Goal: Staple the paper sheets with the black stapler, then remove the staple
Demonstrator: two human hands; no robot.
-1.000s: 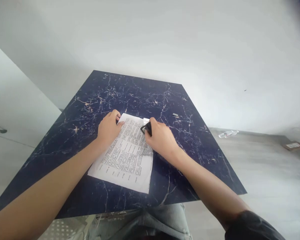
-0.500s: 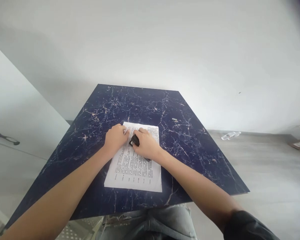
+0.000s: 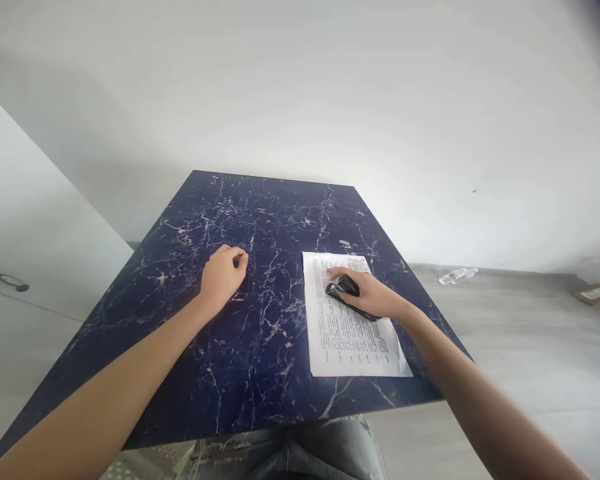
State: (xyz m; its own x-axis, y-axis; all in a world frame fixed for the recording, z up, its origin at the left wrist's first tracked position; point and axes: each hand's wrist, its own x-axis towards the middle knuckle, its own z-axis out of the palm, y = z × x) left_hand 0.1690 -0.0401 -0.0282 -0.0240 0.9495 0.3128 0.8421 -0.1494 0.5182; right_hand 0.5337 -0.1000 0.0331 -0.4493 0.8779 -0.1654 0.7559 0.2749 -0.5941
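Note:
A printed white sheet of paper lies on the right side of a dark blue marbled table. My right hand rests on the sheet and is closed around a small black stapler that sits on the paper. My left hand lies loosely curled on the bare tabletop near the middle, well left of the sheet, with nothing visible in it.
A tiny light scrap lies on the table beyond the paper. A white cabinet with a dark handle stands at the left. On the floor at the right are a clear plastic bottle and a flat brown box.
My right hand has slid the paper and stapler from the table's middle over to the right side. My left hand has come off the sheet and stayed near the centre.

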